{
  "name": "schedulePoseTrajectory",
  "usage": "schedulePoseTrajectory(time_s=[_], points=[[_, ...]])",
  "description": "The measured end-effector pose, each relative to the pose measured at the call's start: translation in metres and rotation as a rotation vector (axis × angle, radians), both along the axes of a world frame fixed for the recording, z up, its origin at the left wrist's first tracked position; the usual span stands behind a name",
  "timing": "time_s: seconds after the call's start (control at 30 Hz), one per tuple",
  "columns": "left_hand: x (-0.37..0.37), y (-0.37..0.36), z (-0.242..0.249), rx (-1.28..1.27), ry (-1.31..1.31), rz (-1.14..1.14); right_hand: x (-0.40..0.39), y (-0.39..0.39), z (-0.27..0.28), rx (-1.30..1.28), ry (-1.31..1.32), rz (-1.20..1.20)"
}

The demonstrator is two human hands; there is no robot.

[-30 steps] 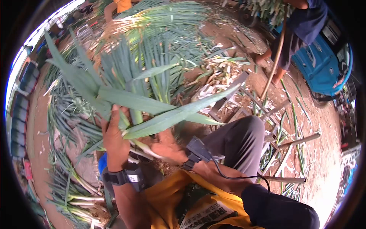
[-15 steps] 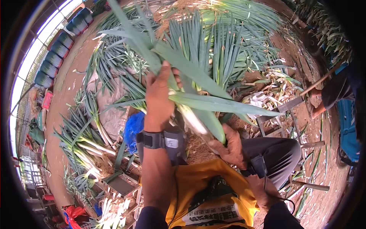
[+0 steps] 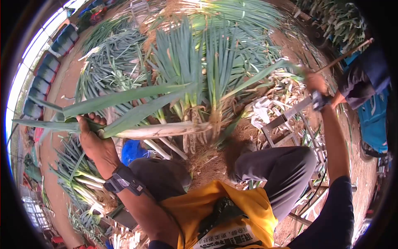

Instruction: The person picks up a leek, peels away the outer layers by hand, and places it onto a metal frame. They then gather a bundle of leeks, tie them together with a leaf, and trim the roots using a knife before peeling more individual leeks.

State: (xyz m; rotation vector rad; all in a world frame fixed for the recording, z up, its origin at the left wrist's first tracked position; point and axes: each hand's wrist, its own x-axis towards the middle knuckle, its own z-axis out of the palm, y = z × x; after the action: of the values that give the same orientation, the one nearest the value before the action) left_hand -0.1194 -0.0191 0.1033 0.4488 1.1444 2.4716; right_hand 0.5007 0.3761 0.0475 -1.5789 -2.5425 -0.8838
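Observation:
My left hand (image 3: pixel 97 137) is closed around the green part of a large green onion (image 3: pixel 163 131). The stalk lies nearly level, its pale shank pointing right and its leaves spreading left and back over the hand. Out to the right, my right hand (image 3: pixel 316 82) is blurred by motion. A long green leaf (image 3: pixel 257 79) stretches up to its fingers, apparently gripped at one end. Behind the stalk, bunches of green onions (image 3: pixel 178 62) stand upright, partly covering one another. The root end of the held stalk is smeared and overlaps roots behind it.
More green onions (image 3: pixel 105 62) lie heaped at back and left. Peeled scraps (image 3: pixel 269 103) pile beside a metal frame (image 3: pixel 282 120) on my right. A blue plastic bag (image 3: pixel 133 152) sits near my left knee. Another person's leg (image 3: pixel 360 83) is at far right.
My left hand has moved left and down, turning the green onion level. My right hand has swung from the stalk far out to the right with a leaf. The view has shifted.

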Motion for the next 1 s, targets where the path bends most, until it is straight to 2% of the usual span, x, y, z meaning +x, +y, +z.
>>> schedulePoseTrajectory(time_s=[0.03, 0.1, 0.13, 0.2, 0.23, 0.27, 0.33, 0.37, 0.4, 0.47, 0.57, 0.67, 0.77, 0.87, 1.0], points=[[0.001, -0.002, 0.001, -0.068, -0.002, 0.085, 0.018, 0.012, 0.013, 0.122, 0.139, -0.13], [0.015, 0.004, 0.008, -0.215, 0.045, 0.27, 0.006, 0.025, 0.028, 0.22, 0.271, -0.211], [0.022, 0.01, 0.009, -0.225, 0.016, 0.278, -0.005, 0.024, 0.03, 0.197, 0.26, -0.162], [0.04, 0.028, 0.015, -0.275, -0.035, 0.353, -0.056, 0.014, 0.011, 0.072, 0.424, 0.024], [0.038, 0.03, 0.008, -0.207, -0.007, 0.257, -0.094, -0.008, 0.007, -0.206, 0.633, 0.277], [0.048, 0.036, 0.01, -0.19, -0.051, 0.244, -0.122, -0.017, -0.034, -0.385, 0.781, 0.356], [0.051, 0.043, -0.001, -0.072, -0.036, 0.088, -0.219, -0.117, -0.029, -0.787, 1.091, 0.712], [0.057, 0.046, 0.0, -0.077, -0.07, 0.05, -0.252, -0.161, -0.011, -0.925, 1.042, 0.686], [0.064, 0.049, 0.001, -0.079, -0.107, 0.01, -0.28, -0.186, -0.016, -0.956, 1.029, 0.832], [0.079, 0.054, 0.005, -0.116, -0.196, -0.059, -0.324, -0.232, -0.032, -0.993, 1.209, 1.003], [0.097, 0.058, 0.012, -0.181, -0.285, -0.147, -0.367, -0.277, 0.02, -0.792, 1.215, 0.861], [0.099, 0.057, 0.009, -0.109, -0.266, -0.295, -0.385, -0.275, 0.024, -0.728, 1.268, 0.874], [0.099, 0.057, 0.009, 0.007, -0.319, -0.42, -0.391, -0.259, 0.018, -0.694, 1.16, 0.944], [0.101, 0.055, 0.019, 0.059, -0.415, -0.507, -0.395, -0.267, 0.018, -0.72, 1.294, 0.88], [0.096, 0.053, 0.002, -0.024, -0.334, -0.489, -0.397, -0.275, 0.018, -0.847, 1.393, 0.762]])
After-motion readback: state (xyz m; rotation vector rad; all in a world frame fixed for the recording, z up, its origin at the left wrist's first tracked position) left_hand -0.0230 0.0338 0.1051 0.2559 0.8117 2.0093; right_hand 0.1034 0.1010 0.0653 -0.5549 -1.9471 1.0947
